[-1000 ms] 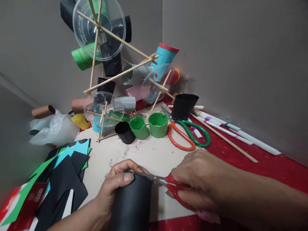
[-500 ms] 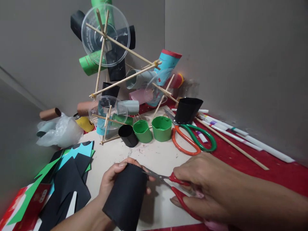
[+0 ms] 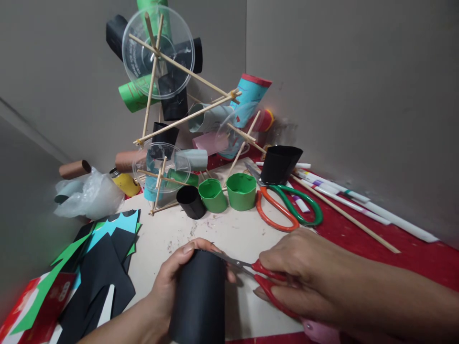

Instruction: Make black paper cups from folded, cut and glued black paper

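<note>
A black paper-covered tube (image 3: 199,298) is gripped near its upper end by my left hand (image 3: 175,267), with the thumb on the rim and fingertips showing behind its right side. My right hand (image 3: 304,272) holds small red-handled scissors (image 3: 260,267), whose blades reach the tube's top right edge. The blade tips are hidden at the rim. Beyond my hands a short black paper cup (image 3: 191,203) and two green paper cups, one left (image 3: 213,196) and one right (image 3: 241,192), stand on the pale board (image 3: 154,243).
Large scissors (image 3: 287,208) with orange and green handles lie at right, beside a black tube (image 3: 281,165). A wheel model of sticks and plastic discs (image 3: 158,52) rises behind. Cut black paper (image 3: 107,267) lies left; rolled white sticks (image 3: 358,205) and a wooden stick (image 3: 347,215) lie right.
My left hand has turned the black tube more upright and shifted it slightly right. The scissors' handles have drawn closer together, with the blades still at the rim.
</note>
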`<act>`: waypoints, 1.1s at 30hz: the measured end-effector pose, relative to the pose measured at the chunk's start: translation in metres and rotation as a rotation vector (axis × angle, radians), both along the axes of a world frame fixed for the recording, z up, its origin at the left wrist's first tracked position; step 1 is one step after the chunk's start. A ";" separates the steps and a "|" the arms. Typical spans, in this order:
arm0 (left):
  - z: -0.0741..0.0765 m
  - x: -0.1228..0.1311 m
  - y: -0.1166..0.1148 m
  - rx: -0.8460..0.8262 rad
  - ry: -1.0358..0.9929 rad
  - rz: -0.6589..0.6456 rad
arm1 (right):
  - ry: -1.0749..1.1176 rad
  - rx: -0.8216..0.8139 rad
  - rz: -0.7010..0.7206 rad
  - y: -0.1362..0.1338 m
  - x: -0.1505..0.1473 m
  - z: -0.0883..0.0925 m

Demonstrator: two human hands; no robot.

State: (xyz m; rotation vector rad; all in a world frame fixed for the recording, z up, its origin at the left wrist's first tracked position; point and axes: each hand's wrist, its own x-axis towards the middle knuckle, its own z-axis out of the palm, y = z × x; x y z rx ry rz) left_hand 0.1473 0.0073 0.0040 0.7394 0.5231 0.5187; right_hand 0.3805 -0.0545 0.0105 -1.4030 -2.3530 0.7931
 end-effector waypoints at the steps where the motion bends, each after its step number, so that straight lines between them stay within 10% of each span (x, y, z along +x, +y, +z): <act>1: 0.000 0.000 -0.002 0.000 0.055 0.022 | 0.000 0.008 0.003 0.000 0.001 0.000; 6: 0.003 0.001 -0.008 0.045 0.271 0.038 | 0.000 0.052 -0.001 0.000 0.004 -0.004; 22: -0.007 0.001 0.011 -0.080 -0.102 -0.144 | 0.016 0.095 -0.067 -0.001 0.001 -0.004; 33: -0.004 0.000 0.008 -0.114 -0.080 -0.010 | -0.089 0.103 -0.078 -0.001 -0.003 -0.008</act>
